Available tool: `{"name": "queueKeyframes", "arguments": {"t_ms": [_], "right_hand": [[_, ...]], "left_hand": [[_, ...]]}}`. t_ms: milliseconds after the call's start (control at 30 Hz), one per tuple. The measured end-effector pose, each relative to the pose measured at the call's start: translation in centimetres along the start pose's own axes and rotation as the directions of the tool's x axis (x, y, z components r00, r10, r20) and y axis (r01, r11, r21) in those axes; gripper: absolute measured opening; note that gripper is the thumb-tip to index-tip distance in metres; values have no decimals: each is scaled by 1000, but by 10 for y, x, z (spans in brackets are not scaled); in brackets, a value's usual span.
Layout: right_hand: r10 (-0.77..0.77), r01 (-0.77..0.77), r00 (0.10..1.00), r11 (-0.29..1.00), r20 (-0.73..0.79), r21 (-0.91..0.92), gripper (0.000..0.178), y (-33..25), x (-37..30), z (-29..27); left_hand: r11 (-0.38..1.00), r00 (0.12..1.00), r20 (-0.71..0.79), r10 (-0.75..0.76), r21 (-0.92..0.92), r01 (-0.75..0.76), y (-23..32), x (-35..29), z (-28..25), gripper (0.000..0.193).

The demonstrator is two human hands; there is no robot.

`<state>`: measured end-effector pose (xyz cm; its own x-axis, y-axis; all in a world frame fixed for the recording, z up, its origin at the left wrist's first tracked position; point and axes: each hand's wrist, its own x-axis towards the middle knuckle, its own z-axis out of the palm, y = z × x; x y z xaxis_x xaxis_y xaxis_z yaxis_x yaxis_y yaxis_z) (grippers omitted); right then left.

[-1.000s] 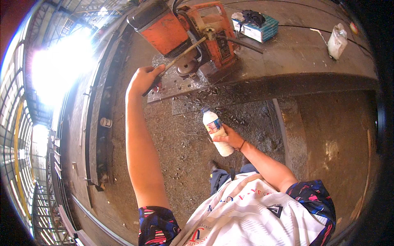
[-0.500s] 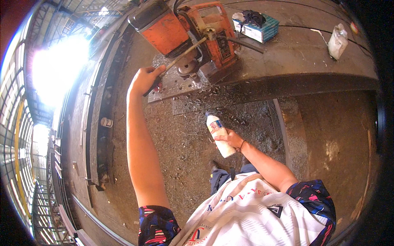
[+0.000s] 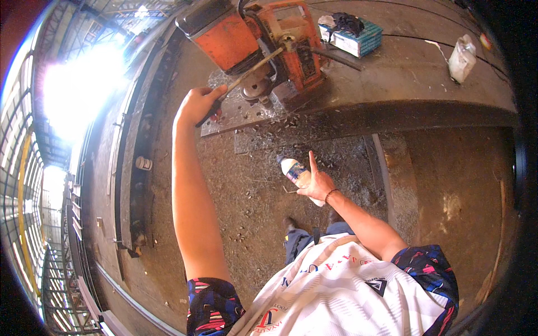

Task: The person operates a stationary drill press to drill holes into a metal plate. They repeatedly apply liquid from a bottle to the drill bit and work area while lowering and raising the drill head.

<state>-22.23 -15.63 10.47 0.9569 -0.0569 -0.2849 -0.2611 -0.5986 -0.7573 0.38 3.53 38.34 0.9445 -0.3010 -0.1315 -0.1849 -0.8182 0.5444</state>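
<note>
An orange magnetic drill (image 3: 218, 49) stands on a steel plate beyond me, its round chuck (image 3: 256, 88) low over the metal. My left hand (image 3: 196, 106) is closed round the black-gripped end of its long feed lever (image 3: 255, 70). Nearer to me, my right hand (image 3: 320, 183) holds a white plastic bottle (image 3: 294, 170) with a dark cap and a blue label. The bottle leans up and to the left. One finger of that hand points away from the bottle, the others wrap round it. A thin bent piece (image 3: 290, 191) shows beside the fingers, too small to name.
Metal chips (image 3: 291, 120) litter the steel edge and the ground below. A teal and white box (image 3: 358, 39) with black cloth (image 3: 346, 23) on it sits right of the drill, a whitish plastic container (image 3: 462, 60) farther right. A white tub (image 3: 144, 163) lies at left.
My right hand has shifted its hold on the bottle, raising one finger, and the bottle has turned and tipped a little. My left hand stays on the lever with hardly any movement.
</note>
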Motion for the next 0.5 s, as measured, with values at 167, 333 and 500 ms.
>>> {"name": "queueKeyframes", "arguments": {"t_ms": [167,333,500], "right_hand": [[8,-10,1000,998,24,59,140,30,8,11],[-27,32,997,997,-71,76,135,41,10,22],[-79,80,997,978,-10,190,131,51,17,26]], "left_hand": [[999,1000,8,-4,38,4,8,-1,2,53],[1000,1000,9,16,-9,-15,-4,7,3,55],[1000,1000,13,23,6,-23,-7,9,4,54]]}}
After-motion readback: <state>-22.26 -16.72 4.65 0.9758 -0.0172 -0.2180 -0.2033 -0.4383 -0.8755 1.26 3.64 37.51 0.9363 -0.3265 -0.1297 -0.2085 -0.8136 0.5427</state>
